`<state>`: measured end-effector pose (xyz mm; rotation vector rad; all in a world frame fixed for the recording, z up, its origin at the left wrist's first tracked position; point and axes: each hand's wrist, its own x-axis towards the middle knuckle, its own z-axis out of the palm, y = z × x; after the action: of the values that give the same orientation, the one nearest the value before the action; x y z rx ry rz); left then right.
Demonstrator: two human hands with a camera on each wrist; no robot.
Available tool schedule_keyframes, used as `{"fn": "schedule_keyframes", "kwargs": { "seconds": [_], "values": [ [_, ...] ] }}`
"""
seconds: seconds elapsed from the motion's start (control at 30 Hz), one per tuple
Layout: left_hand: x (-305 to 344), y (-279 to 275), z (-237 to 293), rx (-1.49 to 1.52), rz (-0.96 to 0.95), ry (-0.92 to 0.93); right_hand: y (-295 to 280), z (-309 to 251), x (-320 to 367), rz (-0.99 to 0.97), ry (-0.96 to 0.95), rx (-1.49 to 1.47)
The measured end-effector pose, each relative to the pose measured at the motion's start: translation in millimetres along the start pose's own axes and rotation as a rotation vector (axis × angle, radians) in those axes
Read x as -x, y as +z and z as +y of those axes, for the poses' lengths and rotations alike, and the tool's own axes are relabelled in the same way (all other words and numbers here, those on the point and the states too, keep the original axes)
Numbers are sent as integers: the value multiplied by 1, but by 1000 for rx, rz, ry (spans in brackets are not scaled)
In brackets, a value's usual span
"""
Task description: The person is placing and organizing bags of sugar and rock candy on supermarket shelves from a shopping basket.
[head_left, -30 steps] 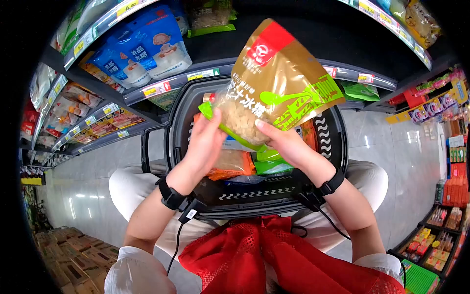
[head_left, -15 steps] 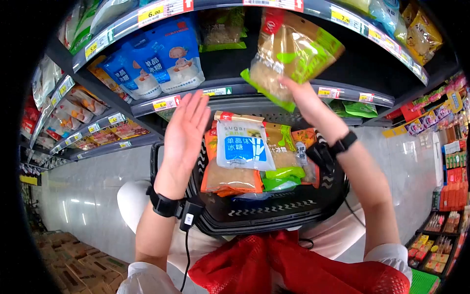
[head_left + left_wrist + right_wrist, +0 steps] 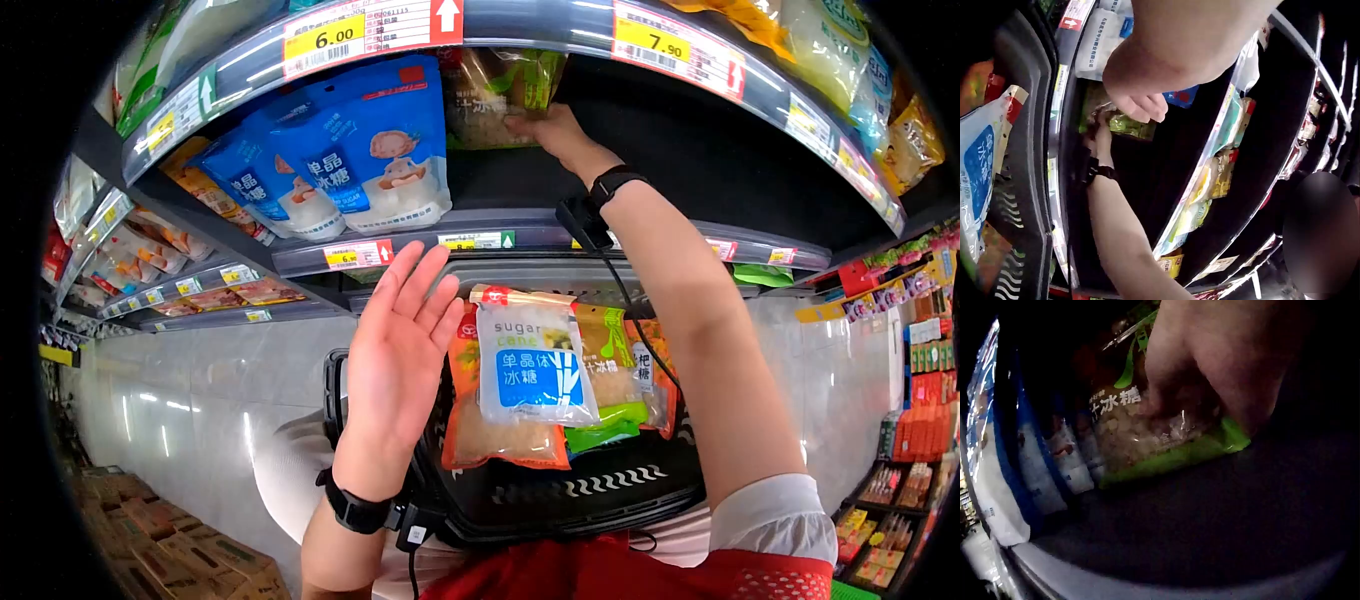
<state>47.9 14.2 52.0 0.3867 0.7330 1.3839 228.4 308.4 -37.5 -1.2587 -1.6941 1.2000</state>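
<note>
The right hand (image 3: 560,135) grips the brown and green bag (image 3: 490,105) on the dark shelf, beside the blue bags. In the right wrist view the right hand (image 3: 1210,362) has its thumb on the front of this bag (image 3: 1141,434), and its other fingers are largely hidden at the side. The bag's green lower edge is at the shelf surface. Palm up and holding nothing, the left hand (image 3: 395,370) is over the left side of the black basket (image 3: 560,500), left of the white and blue sugar bag (image 3: 530,365).
Blue bags (image 3: 395,150) stand on the shelf, left of the brown one. Price labels line the shelf edge (image 3: 640,235) and the upper shelf edge (image 3: 540,30). Several orange and green bags lie in the basket. Cardboard boxes (image 3: 180,545) are at lower left.
The right hand has carried the brown and green bag from above the basket onto the shelf. The left hand let go of it and turned palm up. The shelf appears nearer in the head view.
</note>
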Motion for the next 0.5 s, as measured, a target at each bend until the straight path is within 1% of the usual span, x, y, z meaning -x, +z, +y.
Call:
{"fn": "schedule_keyframes", "kwargs": {
  "seconds": [0.1, 0.13, 0.2, 0.23, 0.3, 0.33, 0.37, 0.43, 0.47, 0.5],
  "values": [
    [-1, 1, 2, 37, 16, -5, -12, 47, -40, -38, 14, 7],
    [0, 2, 2, 55, 17, -15, -11, 37, -30, -39, 22, 5],
    [2, 3, 1, 61, 31, -23, -12, 15, -14, -83, 114, 23],
    [3, 4, 1, 67, 40, -25, -9, 18, -11, -81, 114, 21],
    [4, 2, -1, 73, 35, -19, -2, 21, -5, 75, 87, -37],
    [4, 1, -1, 81, 30, -14, 2, -1, 16, 122, 66, -205],
    [4, 1, -2, 79, 27, -15, 4, 5, 12, 126, 64, -206],
    [6, 2, -3, 89, 37, -20, 5, 21, -4, 139, 6, -416],
    [6, 1, -3, 87, 34, -23, 5, 25, -10, 143, 6, -417],
    [6, 1, -4, 84, 21, -25, 7, 23, -13, 197, 89, -474]
  ]
}}
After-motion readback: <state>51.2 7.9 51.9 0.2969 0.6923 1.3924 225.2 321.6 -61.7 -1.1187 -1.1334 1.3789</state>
